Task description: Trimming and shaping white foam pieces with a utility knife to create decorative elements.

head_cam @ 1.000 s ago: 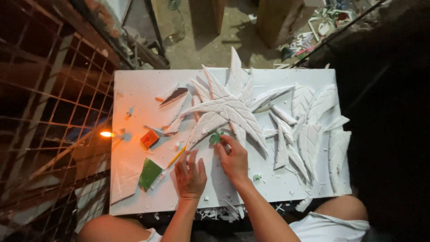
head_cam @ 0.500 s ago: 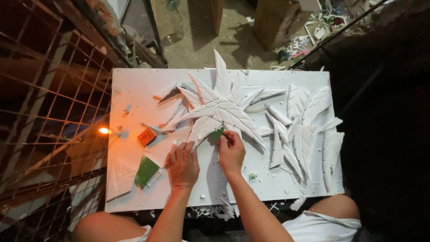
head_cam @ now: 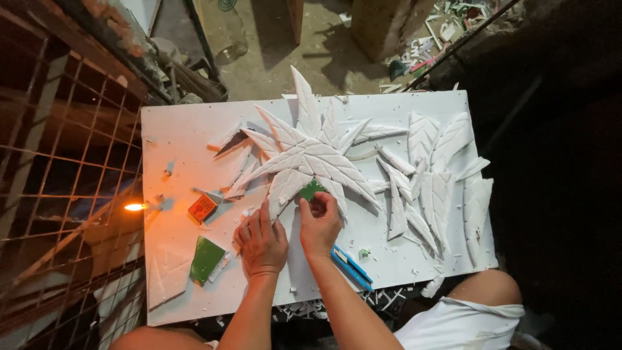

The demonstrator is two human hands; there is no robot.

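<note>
A white star-shaped cluster of carved foam leaves (head_cam: 310, 155) lies on a white board (head_cam: 181, 129) across my lap. My right hand (head_cam: 319, 223) pinches a small green piece (head_cam: 311, 190) against the lower edge of the cluster. My left hand (head_cam: 262, 241) rests flat, fingers together, on a white leaf piece (head_cam: 282, 188) just left of it, pressing it down. The two hands nearly touch.
A lit candle flame (head_cam: 135, 207) burns at the board's left edge beside a small orange box (head_cam: 202, 208). A green sheet (head_cam: 207, 259) lies at lower left, a blue cutter (head_cam: 352, 267) by my right forearm. More loose white leaves (head_cam: 440, 175) lie to the right. A wire grid (head_cam: 58, 194) stands on the left.
Both hands have slid up the board toward the leaf cluster. The right hand carried the green piece up to the cluster's lower edge, and the blue cutter now shows beside the forearm.
</note>
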